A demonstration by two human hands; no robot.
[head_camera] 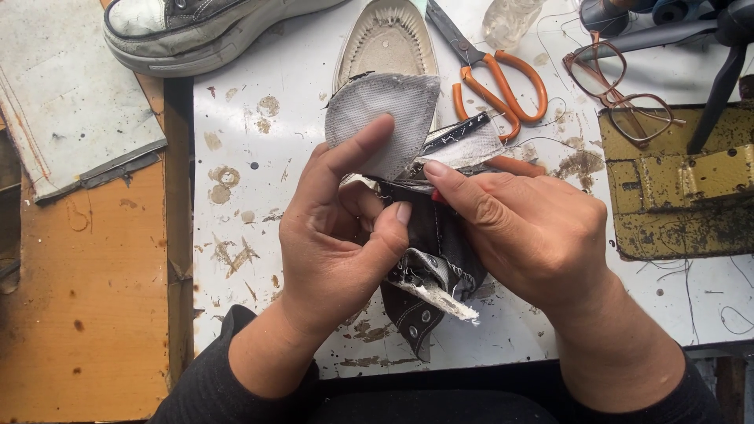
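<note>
Both hands grip a dismantled shoe upper [436, 259], dark canvas with eyelets, held just above the table [259, 157] edge. Left hand [338, 235] fingers are closed, thumb pinning the grey toe piece [385, 118]; right hand [534, 228] fingers pinch the fabric beside it. Judging by this, the upper is already off its sole [389, 39], which lies apart behind; layers look partly separated, more peeling left. Table is white, glue-stained; orange scissors [495, 86], glasses [620, 94], a worn sneaker [196, 27] nearby. Workshop setting.
</note>
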